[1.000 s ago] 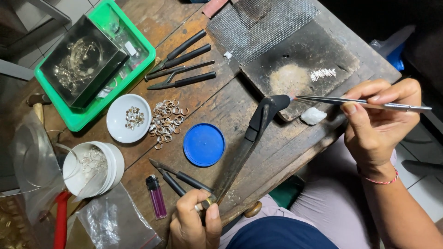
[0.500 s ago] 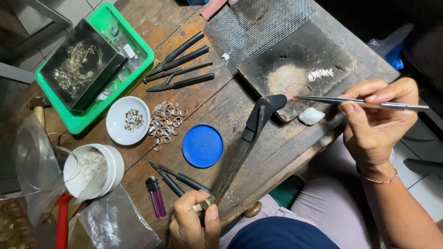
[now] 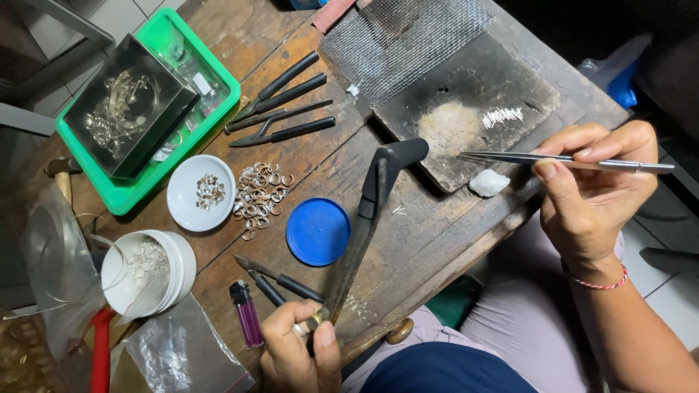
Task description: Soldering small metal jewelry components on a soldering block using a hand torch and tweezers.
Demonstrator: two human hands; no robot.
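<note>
Holding the torch by its lower end, the left hand is closed around the brass valve near the bench edge, and the black nozzle points toward the dark soldering block. The right hand is pinched on the long tweezers, whose tips hover just beside the pale burnt patch on the block, near a small row of silver wire bits. To do this step well, I think the tweezers should stay low and steady, and the nozzle should aim only at the block, well apart from the lighter and the heap of rings.
</note>
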